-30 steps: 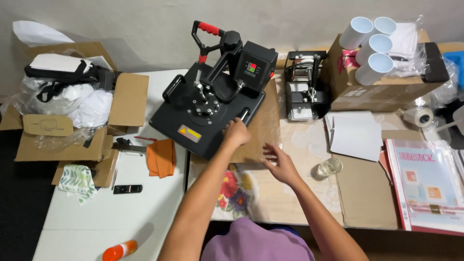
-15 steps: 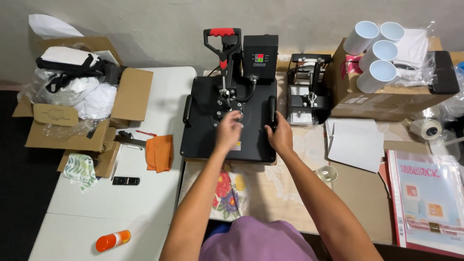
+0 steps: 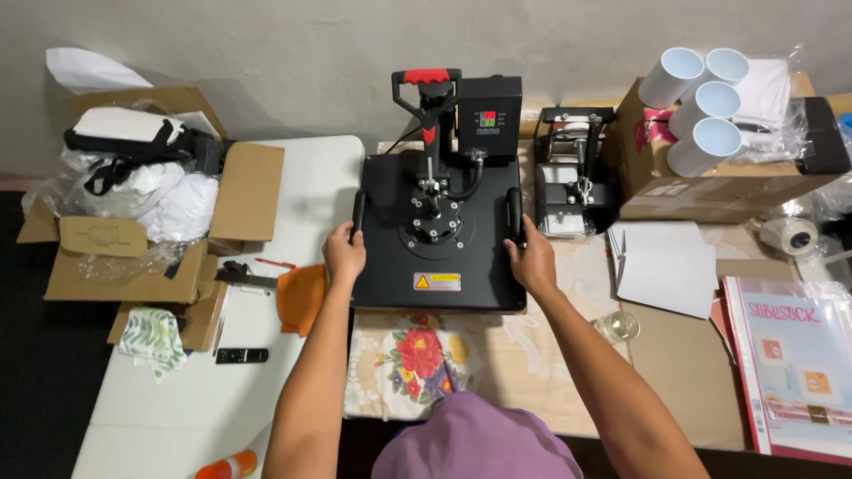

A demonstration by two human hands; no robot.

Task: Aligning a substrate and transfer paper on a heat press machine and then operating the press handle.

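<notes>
Two hands gripping the black heat press (image 3: 435,257) by its side handles, left hand (image 3: 343,251) and right hand (image 3: 533,260) both curled tight. Sitting dead ahead, squarely between them, long axis running away toward the wall.

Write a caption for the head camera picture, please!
Both hands, left hand and right hand, grip the side handles of a black heat press.

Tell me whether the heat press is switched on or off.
On. The heat press has a lit red and green readout on its control box. Both hands hold its side handles.
</notes>
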